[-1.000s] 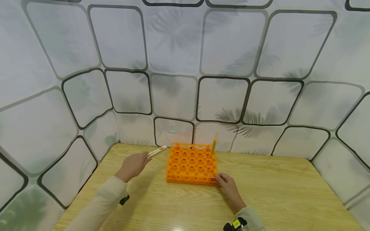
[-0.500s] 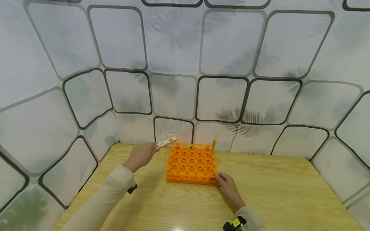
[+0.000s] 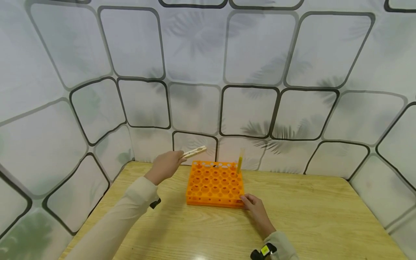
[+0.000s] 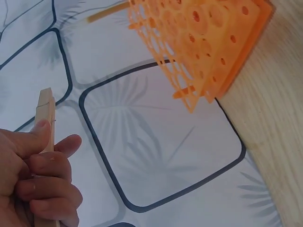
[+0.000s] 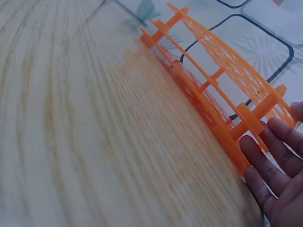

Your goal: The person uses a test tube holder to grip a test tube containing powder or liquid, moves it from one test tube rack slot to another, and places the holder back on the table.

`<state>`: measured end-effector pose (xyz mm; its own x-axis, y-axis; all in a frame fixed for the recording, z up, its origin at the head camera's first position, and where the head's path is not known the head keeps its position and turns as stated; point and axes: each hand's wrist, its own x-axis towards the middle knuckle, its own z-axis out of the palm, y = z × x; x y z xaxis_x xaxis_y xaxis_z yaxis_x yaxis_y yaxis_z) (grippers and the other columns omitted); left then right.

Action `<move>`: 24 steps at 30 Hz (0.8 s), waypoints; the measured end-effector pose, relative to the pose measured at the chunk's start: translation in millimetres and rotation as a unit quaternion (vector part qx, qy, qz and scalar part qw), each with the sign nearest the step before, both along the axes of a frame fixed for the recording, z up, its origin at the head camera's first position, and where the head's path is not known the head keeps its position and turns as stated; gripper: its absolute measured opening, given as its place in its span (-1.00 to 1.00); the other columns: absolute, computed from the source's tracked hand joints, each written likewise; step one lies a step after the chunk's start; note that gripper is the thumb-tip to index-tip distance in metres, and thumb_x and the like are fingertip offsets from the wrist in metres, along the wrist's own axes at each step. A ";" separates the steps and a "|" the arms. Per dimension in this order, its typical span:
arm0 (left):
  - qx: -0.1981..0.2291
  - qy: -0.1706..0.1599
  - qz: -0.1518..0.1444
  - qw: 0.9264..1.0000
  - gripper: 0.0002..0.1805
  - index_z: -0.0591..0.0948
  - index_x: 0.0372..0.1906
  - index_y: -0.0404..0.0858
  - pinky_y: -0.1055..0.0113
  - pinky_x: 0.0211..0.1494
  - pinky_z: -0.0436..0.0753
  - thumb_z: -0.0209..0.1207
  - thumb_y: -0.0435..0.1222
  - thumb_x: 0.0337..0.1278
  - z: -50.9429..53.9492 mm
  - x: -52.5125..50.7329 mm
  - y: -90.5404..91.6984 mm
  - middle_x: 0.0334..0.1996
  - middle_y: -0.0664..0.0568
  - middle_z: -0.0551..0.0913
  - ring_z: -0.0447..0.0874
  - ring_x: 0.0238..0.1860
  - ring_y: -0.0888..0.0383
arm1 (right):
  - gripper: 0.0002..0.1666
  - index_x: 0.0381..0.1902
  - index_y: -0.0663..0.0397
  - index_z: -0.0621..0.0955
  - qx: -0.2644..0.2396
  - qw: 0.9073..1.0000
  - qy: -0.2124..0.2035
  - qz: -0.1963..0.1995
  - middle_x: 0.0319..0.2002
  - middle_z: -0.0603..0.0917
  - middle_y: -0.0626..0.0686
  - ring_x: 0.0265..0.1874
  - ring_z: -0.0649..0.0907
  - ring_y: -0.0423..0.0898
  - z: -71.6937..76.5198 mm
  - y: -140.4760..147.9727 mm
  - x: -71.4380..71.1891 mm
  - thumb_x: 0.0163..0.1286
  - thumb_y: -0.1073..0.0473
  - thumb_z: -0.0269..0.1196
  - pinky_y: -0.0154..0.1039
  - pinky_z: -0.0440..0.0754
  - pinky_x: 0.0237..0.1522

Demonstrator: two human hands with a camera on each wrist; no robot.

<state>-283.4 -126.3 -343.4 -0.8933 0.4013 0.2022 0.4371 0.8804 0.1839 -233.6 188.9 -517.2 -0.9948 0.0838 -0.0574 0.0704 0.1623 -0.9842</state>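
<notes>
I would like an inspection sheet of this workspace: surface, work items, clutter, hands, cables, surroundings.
Surface: yellowish tabletop with visible wood grain.
Job's things: orange test tube rack on the tabletop; test tube with yellow contents, standing in its far right corner; wooden test tube clamp, apart from the rack.
Clutter: nothing seen.
Hands: left hand grips the clamp; right hand holds the rack's near right corner.
Cables: nothing seen.
Surroundings: pale backdrop with rounded outlines and leaf motifs.

In the head view, the orange rack [image 3: 215, 201] hides the lower end of the test tube [image 3: 240, 164]. The left hand [image 4: 42, 175] covers part of the clothespin [image 4: 45, 112]. The right wrist view's edge crops the right hand [image 5: 285, 182].
</notes>
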 end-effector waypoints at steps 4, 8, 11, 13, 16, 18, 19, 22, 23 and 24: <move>0.001 0.009 -0.004 1.000 -0.65 0.34 -0.53 -0.18 0.41 -0.60 0.19 -0.04 -0.12 0.39 5.9 -2.1 6.0 -0.71 0.05 0.30 0.19 -0.69 0.21 | -0.66 -0.21 0.34 0.55 -0.002 1.000 0.003 0.002 -0.34 0.58 -0.06 -0.34 0.55 -0.30 0.0 0.4 0.4 0.40 0.08 0.14 -0.37 0.59 -0.26; 0.015 0.010 -0.009 1.000 -0.65 0.33 -0.54 -0.18 0.41 -0.60 0.19 -0.02 -0.14 0.38 11.3 -5.4 12.3 -0.70 0.05 0.34 0.19 -0.69 0.21 | -0.66 -0.23 0.35 0.54 -0.007 1.000 0.005 0.005 -0.39 0.52 -0.07 -0.36 0.54 -0.28 -0.1 0.8 0.3 0.40 0.09 0.14 -0.37 0.58 -0.27; 0.019 0.010 -0.014 1.000 -0.65 0.32 -0.55 -0.19 0.40 -0.58 0.21 -0.01 -0.16 0.37 14.2 -7.6 16.9 -0.70 0.06 0.32 0.19 -0.69 0.21 | -0.68 -0.23 0.34 0.54 -0.010 1.000 0.003 0.005 -0.38 0.54 -0.07 -0.35 0.55 -0.27 -0.1 0.7 0.3 0.41 0.11 0.14 -0.37 0.58 -0.28; 0.014 0.013 -0.017 1.000 -0.66 0.31 -0.55 -0.18 0.40 -0.58 0.22 -0.01 -0.16 0.37 14.9 -9.1 19.5 -0.71 0.07 0.29 0.19 -0.68 0.21 | -0.68 -0.23 0.34 0.54 -0.009 1.000 0.003 0.006 -0.36 0.57 -0.06 -0.34 0.56 -0.28 0.5 0.5 1.0 0.41 0.11 0.13 -0.36 0.59 -0.27; 0.009 0.012 -0.016 1.000 -0.65 0.31 -0.56 -0.18 0.40 -0.58 0.22 -0.01 -0.16 0.38 15.7 -10.5 23.3 -0.71 0.08 0.25 0.18 -0.68 0.21 | -0.67 -0.23 0.34 0.55 -0.010 1.000 0.003 0.005 -0.31 0.62 -0.04 -0.33 0.58 -0.30 1.0 -0.1 1.7 0.40 0.10 0.14 -0.35 0.60 -0.27; 0.003 0.011 -0.014 1.000 -0.64 0.31 -0.57 -0.17 0.41 -0.58 0.22 -0.02 -0.15 0.38 16.4 -11.1 25.6 -0.71 0.08 0.25 0.18 -0.68 0.21 | -0.66 -0.22 0.35 0.56 -0.005 1.000 0.005 0.005 -0.29 0.63 -0.03 -0.33 0.58 -0.32 1.4 -0.3 2.4 0.41 0.09 0.14 -0.34 0.61 -0.26; 0.003 0.009 -0.013 1.000 -0.64 0.31 -0.57 -0.17 0.41 -0.58 0.22 -0.02 -0.15 0.38 16.9 -11.3 26.8 -0.71 0.08 0.25 0.18 -0.68 0.21 | -0.66 -0.22 0.34 0.56 -0.001 1.000 0.005 0.005 -0.29 0.63 -0.03 -0.33 0.58 -0.33 1.6 -0.6 2.6 0.41 0.09 0.13 -0.34 0.61 -0.26; 0.000 0.005 -0.011 1.000 -0.63 0.31 -0.57 -0.17 0.41 -0.59 0.22 -0.03 -0.14 0.38 18.2 -12.0 29.9 -0.72 0.08 0.26 0.20 -0.68 0.21 | -0.66 -0.22 0.35 0.55 0.002 1.000 0.009 0.005 -0.28 0.63 -0.01 -0.33 0.58 -0.33 2.0 -0.8 2.9 0.41 0.09 0.13 -0.34 0.61 -0.26; -0.001 0.005 -0.010 1.000 -0.63 0.31 -0.58 -0.17 0.41 -0.60 0.21 -0.02 -0.14 0.38 18.5 -12.5 31.1 -0.72 0.08 0.26 0.20 -0.68 0.21 | -0.66 -0.21 0.35 0.55 -0.001 1.000 0.009 0.004 -0.28 0.63 -0.01 -0.33 0.58 -0.33 2.4 -0.9 2.8 0.41 0.10 0.13 -0.34 0.61 -0.26; -0.004 0.004 -0.009 1.000 -0.63 0.31 -0.58 -0.16 0.41 -0.60 0.21 -0.03 -0.14 0.38 18.9 -13.1 32.4 -0.72 0.08 0.25 0.19 -0.68 0.21 | -0.66 -0.22 0.35 0.55 -0.001 1.000 0.010 0.005 -0.28 0.63 -0.01 -0.33 0.58 -0.33 2.5 -0.7 2.9 0.41 0.10 0.13 -0.34 0.61 -0.26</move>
